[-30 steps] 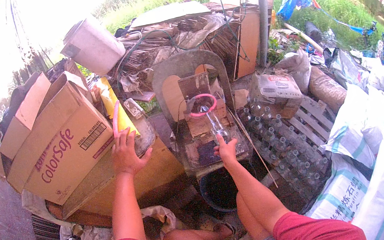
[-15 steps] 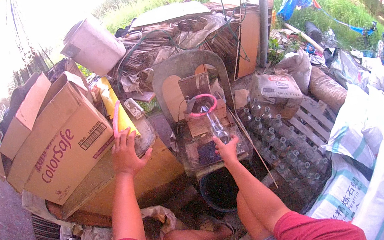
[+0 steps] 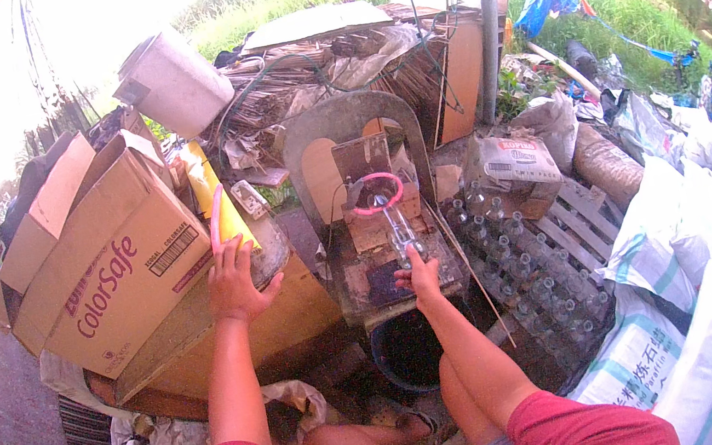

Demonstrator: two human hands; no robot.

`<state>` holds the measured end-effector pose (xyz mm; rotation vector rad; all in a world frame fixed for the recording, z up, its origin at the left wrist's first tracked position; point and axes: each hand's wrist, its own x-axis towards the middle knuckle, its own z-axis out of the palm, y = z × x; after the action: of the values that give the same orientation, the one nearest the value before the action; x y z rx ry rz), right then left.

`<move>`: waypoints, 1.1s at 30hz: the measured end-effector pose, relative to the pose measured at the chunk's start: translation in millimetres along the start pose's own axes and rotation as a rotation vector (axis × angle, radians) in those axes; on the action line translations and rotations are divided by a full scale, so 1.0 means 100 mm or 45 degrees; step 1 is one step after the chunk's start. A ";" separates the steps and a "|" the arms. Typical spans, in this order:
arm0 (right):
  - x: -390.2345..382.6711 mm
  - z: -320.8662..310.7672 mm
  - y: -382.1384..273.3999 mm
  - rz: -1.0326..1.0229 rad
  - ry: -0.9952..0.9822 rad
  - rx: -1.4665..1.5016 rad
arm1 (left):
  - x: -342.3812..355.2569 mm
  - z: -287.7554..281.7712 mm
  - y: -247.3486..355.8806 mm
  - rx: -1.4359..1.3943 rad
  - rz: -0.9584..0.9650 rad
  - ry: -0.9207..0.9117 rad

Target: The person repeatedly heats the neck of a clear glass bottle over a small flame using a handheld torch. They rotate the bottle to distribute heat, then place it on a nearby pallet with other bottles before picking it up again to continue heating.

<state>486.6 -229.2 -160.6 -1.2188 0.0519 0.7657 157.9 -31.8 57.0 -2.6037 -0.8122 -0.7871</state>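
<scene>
My left hand (image 3: 240, 283) rests on the edge of a worn wooden box (image 3: 241, 320), thumb spread away from outstretched fingers. Its fingertips touch the lower end of a curved pink strip (image 3: 217, 212), beside a yellow sheet (image 3: 206, 186). Ahead of my right hand (image 3: 422, 277), a clear glass bottle (image 3: 400, 232) lies tilted on a small stand, its far end at a pink ring (image 3: 400, 189). One finger reaches to the bottle's near end while the others curl loosely to the side, not wrapped around it. The stand sits on a dirty plastic chair (image 3: 299, 143).
Several clear glass bottles (image 3: 523, 275) stand on the ground to the right, before a closed carton (image 3: 515, 169). White sacks (image 3: 665, 294) pile up at the right edge. A large cardboard box (image 3: 117, 270) occupies the left. A dark bucket (image 3: 409, 354) sits below the chair's front.
My right hand has loosened from around the bottle's near end and shifted slightly toward me, one finger now extended to it. My left hand stays in place.
</scene>
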 end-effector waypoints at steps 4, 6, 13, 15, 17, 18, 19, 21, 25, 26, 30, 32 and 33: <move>-0.01 -0.03 -0.06 0.100 -0.018 -0.086 | 0.01 -0.01 0.02 -0.050 0.002 0.019; -0.01 -0.06 -0.08 0.114 -0.027 -0.141 | 0.01 -0.02 0.02 -0.049 0.006 0.022; 0.09 -0.06 0.02 -0.085 0.067 -0.243 | 0.02 0.00 0.01 -0.040 0.018 0.030; 0.10 -0.03 0.10 -0.184 0.083 -0.249 | 0.01 0.00 0.00 -0.025 0.015 0.020; 0.10 -0.03 0.16 -0.290 0.096 -0.278 | 0.01 0.00 0.00 -0.039 0.005 0.007; 0.10 -0.03 0.18 -0.328 0.056 -0.248 | 0.00 0.01 0.00 -0.046 -0.001 0.001; 0.11 -0.02 0.18 -0.319 0.041 -0.244 | 0.00 0.01 0.00 -0.030 0.006 0.005; 0.11 -0.02 0.18 -0.255 0.026 -0.168 | 0.00 0.01 0.00 -0.008 0.014 0.003; 0.06 0.02 0.08 -0.008 0.001 0.001 | -0.01 0.01 0.00 -0.015 0.007 0.008; 0.04 0.03 0.05 0.079 0.053 -0.030 | -0.01 0.01 0.00 -0.026 0.007 0.012; -0.04 -0.01 -0.02 0.116 -0.033 -0.022 | 0.00 0.02 0.01 -0.046 -0.001 0.020; 0.01 -0.07 -0.02 0.162 -0.091 -0.046 | 0.00 0.02 0.01 -0.039 0.011 0.034; 0.05 -0.09 -0.01 0.130 -0.060 -0.117 | 0.00 0.02 0.00 -0.051 0.011 0.034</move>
<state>494.0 -234.1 -165.7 -1.2919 0.0405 0.8936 158.9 -31.3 55.5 -2.6242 -0.7846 -0.8422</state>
